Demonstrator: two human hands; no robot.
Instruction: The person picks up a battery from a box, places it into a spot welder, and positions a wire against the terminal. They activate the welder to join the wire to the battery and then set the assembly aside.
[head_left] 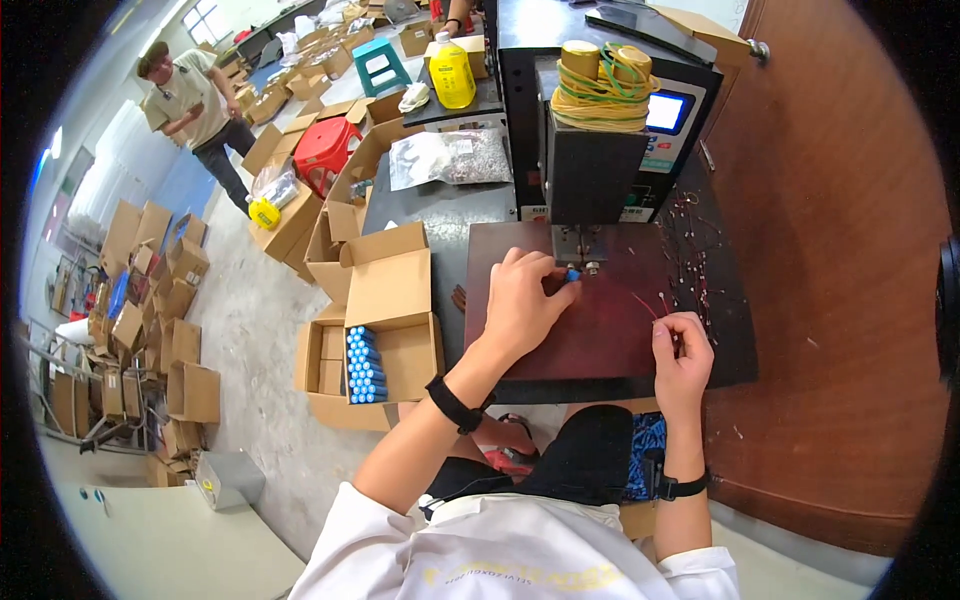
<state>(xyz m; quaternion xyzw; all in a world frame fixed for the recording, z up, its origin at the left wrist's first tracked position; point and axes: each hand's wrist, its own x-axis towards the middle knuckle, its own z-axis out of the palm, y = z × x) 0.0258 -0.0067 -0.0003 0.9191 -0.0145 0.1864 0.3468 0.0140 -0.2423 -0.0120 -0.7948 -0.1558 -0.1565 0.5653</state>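
My left hand (pixel 525 300) pinches a small blue cylindrical battery cell (pixel 573 275) between thumb and fingers, right beside the metal tips (pixel 591 267) at the foot of a black bench machine (pixel 600 175). Most of the cell is hidden by the fingers. Lower on the right, my right hand (pixel 685 345) is closed on a thin red wire (pixel 645 304), near the right edge of the dark red work mat (pixel 610 345). Several thin wires with small end pieces (pixel 690 260) lie loose on the black tabletop beyond this hand.
An open cardboard box (pixel 425 345) with rows of blue cells (pixel 365 365) stands left of the mat. More blue cells (pixel 647 455) sit below the table edge. Behind are a bag of small parts (pixel 455 160) and a yellow bottle (pixel 452 75). A person (pixel 195 110) stands far left.
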